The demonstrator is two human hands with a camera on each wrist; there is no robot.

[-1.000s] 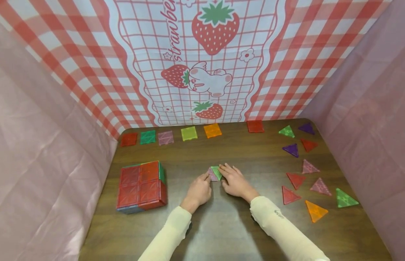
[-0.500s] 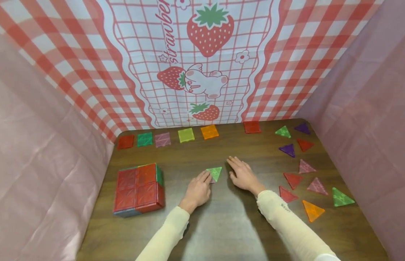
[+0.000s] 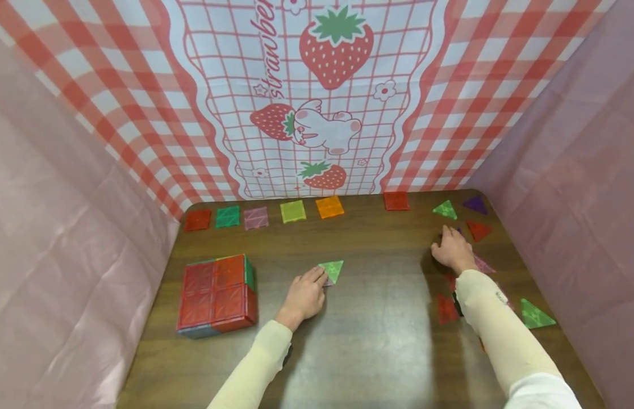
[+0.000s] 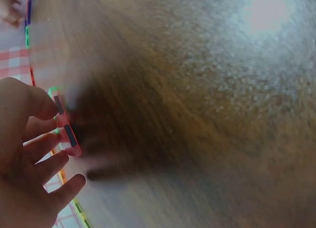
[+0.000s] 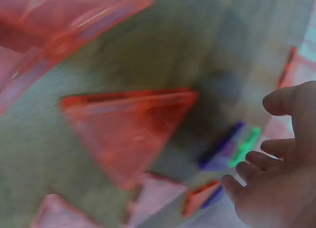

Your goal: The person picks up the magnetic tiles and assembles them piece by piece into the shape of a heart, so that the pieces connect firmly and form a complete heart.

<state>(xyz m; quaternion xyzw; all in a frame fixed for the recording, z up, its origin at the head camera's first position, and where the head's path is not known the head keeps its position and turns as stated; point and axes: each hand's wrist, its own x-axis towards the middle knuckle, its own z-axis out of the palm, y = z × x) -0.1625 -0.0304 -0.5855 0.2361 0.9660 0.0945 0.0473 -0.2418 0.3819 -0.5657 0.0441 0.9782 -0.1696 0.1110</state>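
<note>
My left hand (image 3: 303,295) pinches a pink magnetic tile (image 4: 66,124) low over the table, thumb at one end of its edge and fingers along it. A green triangle tile (image 3: 333,270) lies against the pink one, its far corner pointing right. Most of the pink tile is hidden under the fingers in the head view. At the right, my right hand (image 3: 453,250) is over the loose triangles, fingers loosely bent and holding nothing. Just beyond its fingertips is a purple triangle tile (image 5: 222,150), mostly covered by the hand in the head view.
A block of red-topped tiles (image 3: 215,292) stands at the left. Square tiles, including a yellow-green one (image 3: 293,211) and an orange one (image 3: 329,207), line the back edge. Several triangles lie at the right, among them a red one (image 3: 479,229) and a green one (image 3: 536,313).
My right hand has let go of the green triangle and moved right to the loose triangles. My left hand stays at the pink tile, shifted only slightly left.
</note>
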